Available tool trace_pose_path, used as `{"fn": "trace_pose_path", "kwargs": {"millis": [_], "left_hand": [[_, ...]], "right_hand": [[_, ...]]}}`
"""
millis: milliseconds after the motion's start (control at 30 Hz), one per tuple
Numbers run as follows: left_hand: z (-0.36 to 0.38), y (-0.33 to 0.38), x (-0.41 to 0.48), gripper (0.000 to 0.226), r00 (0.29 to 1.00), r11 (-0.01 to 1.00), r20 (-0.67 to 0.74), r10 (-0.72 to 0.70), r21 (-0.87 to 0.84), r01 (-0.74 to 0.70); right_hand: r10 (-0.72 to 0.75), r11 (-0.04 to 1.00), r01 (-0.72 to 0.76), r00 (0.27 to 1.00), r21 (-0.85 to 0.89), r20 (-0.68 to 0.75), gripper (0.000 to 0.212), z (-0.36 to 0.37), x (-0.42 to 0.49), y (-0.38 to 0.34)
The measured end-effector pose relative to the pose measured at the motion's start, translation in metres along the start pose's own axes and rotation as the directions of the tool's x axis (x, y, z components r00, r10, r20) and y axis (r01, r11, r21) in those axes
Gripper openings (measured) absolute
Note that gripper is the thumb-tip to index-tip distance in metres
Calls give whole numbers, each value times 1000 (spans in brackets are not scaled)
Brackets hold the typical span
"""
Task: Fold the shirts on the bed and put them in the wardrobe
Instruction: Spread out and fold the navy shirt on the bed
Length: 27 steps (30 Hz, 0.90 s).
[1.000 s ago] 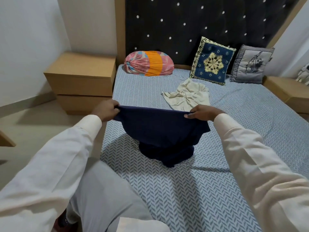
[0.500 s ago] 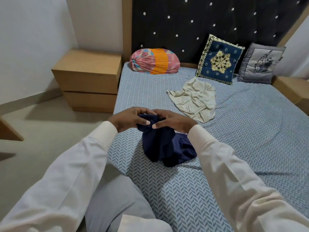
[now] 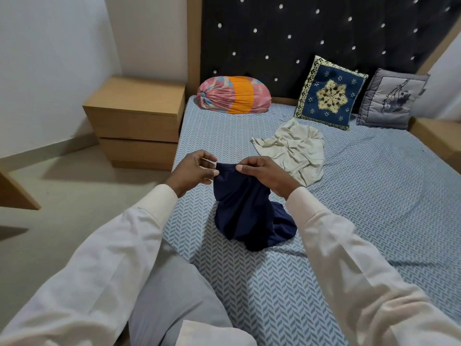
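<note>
Bedroom, head view: blue herringbone sheet on the bed (image 3: pixel 274 295) fills the near field, with both white sleeves reaching in over its left edge. Left hand (image 3: pixel 197 171) and right hand (image 3: pixel 267 174) sit almost touching, raised above the mattress. Each has thumb and curled fingers pinching the top edge of the navy shirt (image 3: pixel 244 213), so that edge is gathered into one narrow bunch. The rest of the cloth hangs down and pools in soft folds on the sheet directly below. Judgement: bringing the two held points together looks like a lengthwise fold, shoulder to shoulder, with gravity used to straighten the body. The fold is not yet laid flat. Beyond the hands, well apart from the navy shirt, a cream shirt (image 3: pixel 294 148) lies crumpled and unfolded, presumably next in line. Farther back, against the studded dark headboard (image 3: pixel 324 28), sit a pink-and-orange bolster (image 3: pixel 234 94), a blue embroidered cushion (image 3: pixel 329 92) and a grey cushion (image 3: pixel 391 98). Wooden nightstand (image 3: pixel 139 121) stands left of the bed. Wardrobe not in view.
</note>
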<state>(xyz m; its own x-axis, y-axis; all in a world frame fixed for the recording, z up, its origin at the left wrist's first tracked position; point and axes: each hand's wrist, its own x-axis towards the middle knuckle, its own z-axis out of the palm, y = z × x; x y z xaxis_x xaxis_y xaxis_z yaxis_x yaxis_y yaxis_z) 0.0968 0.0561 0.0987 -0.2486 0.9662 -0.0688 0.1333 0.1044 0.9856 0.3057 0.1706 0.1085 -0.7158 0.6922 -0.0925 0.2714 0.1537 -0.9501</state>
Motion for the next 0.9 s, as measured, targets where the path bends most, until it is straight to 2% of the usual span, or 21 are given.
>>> {"fn": "trace_pose_path", "kwargs": {"millis": [100,233,400,600,700,767,800,900], "left_hand": [[5,-3,-1,27,1000,999,-29,9,-32,-9],[9,-5,-5,25,1000,999,0,4,-53,-4],[9,-6,-7,20,998,999,-58,37,14,-36],[14,0,-12,22,1000,995,9,27,93,-28],[19,4,-13,15,999,995,-21,45,90,-43],[18,9,-9,17,994,996,-91,60,76,-53],[14,12,-6,19,988,996,-136,73,69,-64],[-10,21,4,21,968,989,-221,116,116,-92]], "right_hand": [[9,1000,-9,1000,6,-6,16,0,-2,-1],[13,1000,-12,1000,10,-9,19,3,-2,1],[23,1000,-23,1000,3,1,18,5,-3,1],[13,999,-13,1000,-45,2,28,6,-2,0],[17,999,-16,1000,-48,3,27,7,-3,-1],[8,990,-8,1000,-141,-2,30,2,-4,-3],[11,971,-10,1000,-240,3,32,-4,-5,-6],[98,794,-70,995,-604,14,45,-42,-10,-2]]}}
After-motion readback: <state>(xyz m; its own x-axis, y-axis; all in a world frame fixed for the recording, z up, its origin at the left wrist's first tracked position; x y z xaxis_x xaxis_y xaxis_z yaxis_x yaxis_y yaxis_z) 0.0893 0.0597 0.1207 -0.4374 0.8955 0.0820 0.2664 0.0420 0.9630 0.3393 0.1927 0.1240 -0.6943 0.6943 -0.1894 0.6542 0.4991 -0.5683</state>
